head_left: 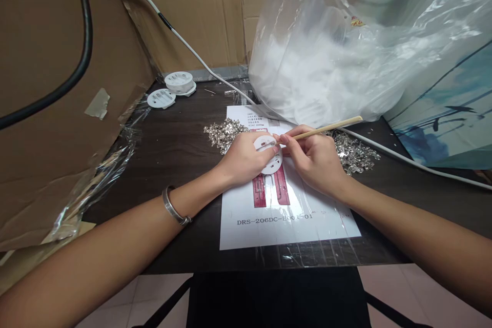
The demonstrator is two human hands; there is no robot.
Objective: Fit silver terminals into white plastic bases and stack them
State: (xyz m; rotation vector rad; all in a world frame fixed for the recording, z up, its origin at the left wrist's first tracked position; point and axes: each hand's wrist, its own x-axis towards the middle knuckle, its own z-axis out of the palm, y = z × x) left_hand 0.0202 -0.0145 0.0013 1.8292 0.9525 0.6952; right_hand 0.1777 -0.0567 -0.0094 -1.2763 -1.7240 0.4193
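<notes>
My left hand grips a round white plastic piece with small slots, its thumb lying across the face. A thin wooden stick is pinched in my right hand, its near end close to the slots of the white piece. Whether the stick's tip touches a small part there is hidden by my fingers. Beneath both hands lies a printed sheet with a dark red picture on it. Small metal parts form one pile beyond my left hand and another pile beside my right hand.
More round white pieces rest at the back left of the dark table. A big clear plastic bag with white contents stands at the back. A white cable crosses the table. Cardboard walls the back and left.
</notes>
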